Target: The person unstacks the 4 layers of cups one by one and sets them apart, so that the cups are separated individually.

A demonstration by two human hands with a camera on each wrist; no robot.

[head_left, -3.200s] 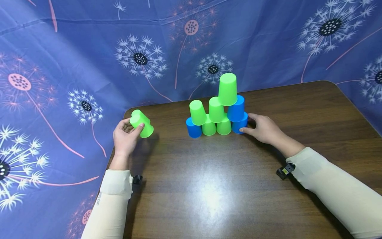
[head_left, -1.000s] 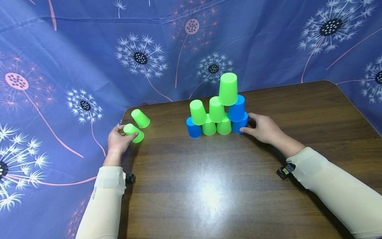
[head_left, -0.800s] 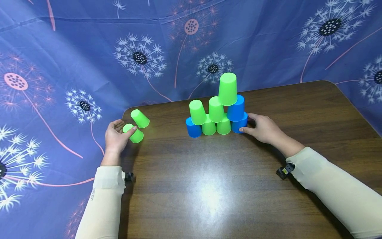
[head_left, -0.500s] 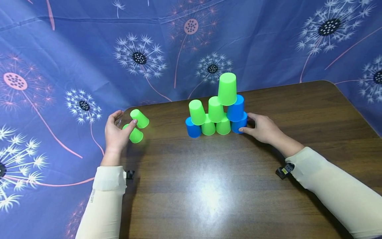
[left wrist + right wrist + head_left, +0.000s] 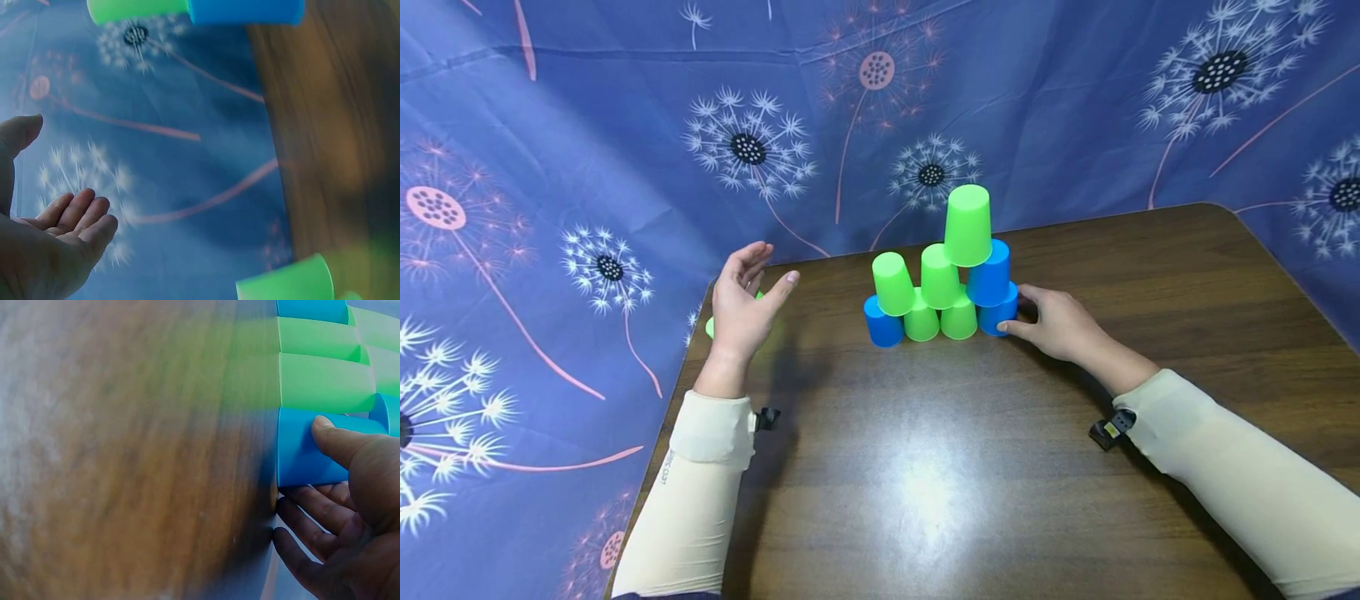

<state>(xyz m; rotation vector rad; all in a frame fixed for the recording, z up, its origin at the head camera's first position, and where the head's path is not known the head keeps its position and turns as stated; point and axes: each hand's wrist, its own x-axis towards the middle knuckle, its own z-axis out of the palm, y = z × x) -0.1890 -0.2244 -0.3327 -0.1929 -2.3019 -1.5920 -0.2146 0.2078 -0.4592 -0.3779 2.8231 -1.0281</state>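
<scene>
Apparently, the step in hand is steadying the cup pyramid [image 5: 940, 279] for its third tier. Over the wood-grain tabletop [image 5: 850, 433], the right hand [image 5: 1056, 323] pinches the bottom row's right-end blue cup [image 5: 993, 317]; the left hand [image 5: 741, 312], fingers relaxed and thumb wide, holds nothing. Behind it are loose green cups [image 5: 289, 281], nearly hidden in the head view; the left wrist view bares one's side. The third tier bears a lone green cup [image 5: 967, 225]; the next move probably calls for another at its left. Dandelion-print cloth [image 5: 655, 83] hangs beyond.
</scene>
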